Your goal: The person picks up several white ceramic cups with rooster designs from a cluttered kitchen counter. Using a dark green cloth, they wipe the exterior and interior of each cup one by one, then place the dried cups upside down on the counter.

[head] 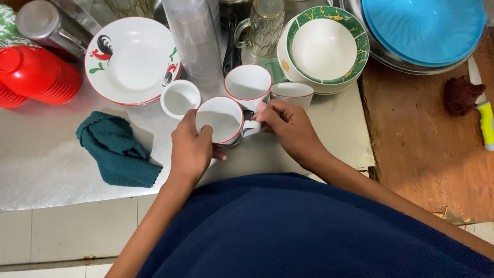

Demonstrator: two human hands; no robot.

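A white mug w/ red rim (222,119) is held by both hands just above the counter, near its front edge. Left hand (191,146) is wrapped round the mug's side, fingers curled close on it. Right hand (288,126) is pinched narrow on the handle. Just behind, a second red-rimmed mug (248,83), a small white cup (180,98) & a third mug (292,93) are seen. A green cloth (117,149) lies left on the grey counter (51,170); a rooster plate (131,59) & a green-rimmed bowl (327,46) are set further back.

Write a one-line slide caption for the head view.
Both hands, left hand and right hand, hold a white red-rimmed mug beside a teal cloth.
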